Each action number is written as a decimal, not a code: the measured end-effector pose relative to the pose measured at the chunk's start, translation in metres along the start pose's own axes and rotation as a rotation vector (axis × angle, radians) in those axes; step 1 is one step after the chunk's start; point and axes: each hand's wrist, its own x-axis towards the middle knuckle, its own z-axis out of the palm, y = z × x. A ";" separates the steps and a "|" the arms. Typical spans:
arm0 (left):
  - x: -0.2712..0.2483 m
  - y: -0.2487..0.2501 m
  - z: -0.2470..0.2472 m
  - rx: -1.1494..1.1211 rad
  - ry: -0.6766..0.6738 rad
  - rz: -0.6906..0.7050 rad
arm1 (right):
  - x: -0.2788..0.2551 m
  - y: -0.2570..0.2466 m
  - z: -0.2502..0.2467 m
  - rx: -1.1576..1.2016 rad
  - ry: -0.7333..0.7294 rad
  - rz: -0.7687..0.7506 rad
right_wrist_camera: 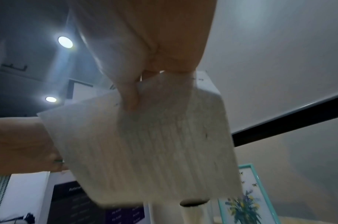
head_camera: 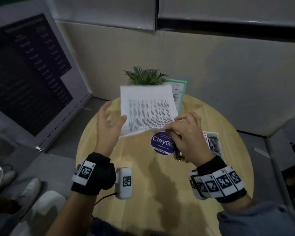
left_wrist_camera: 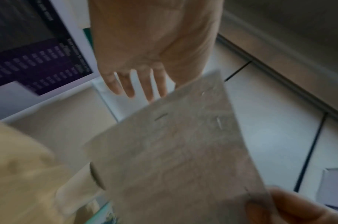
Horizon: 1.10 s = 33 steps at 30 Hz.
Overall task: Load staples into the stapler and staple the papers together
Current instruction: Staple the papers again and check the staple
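Currently noted: papers [head_camera: 147, 109] raised above round table [head_camera: 140, 176], pinched at near right corner by right hand [head_camera: 188, 135]. Left hand [head_camera: 109, 123] open, fingers spread, at left edge. Stapler [head_camera: 179, 155] partly hidden beneath right hand; staple box [head_camera: 213, 143] right.

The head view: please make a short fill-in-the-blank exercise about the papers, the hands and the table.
1. The printed papers are pinched at a corner by the ______ hand.
2. The left hand is ______, fingers spread beside the papers.
3. The purple ClayGo sticker lies on a ______ wooden table.
4. Behind the papers stands a green ______.

Missing words: right; open; round; plant
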 end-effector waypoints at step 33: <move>-0.017 0.087 0.009 0.009 -0.856 0.088 | 0.029 -0.030 -0.065 1.124 -0.437 0.600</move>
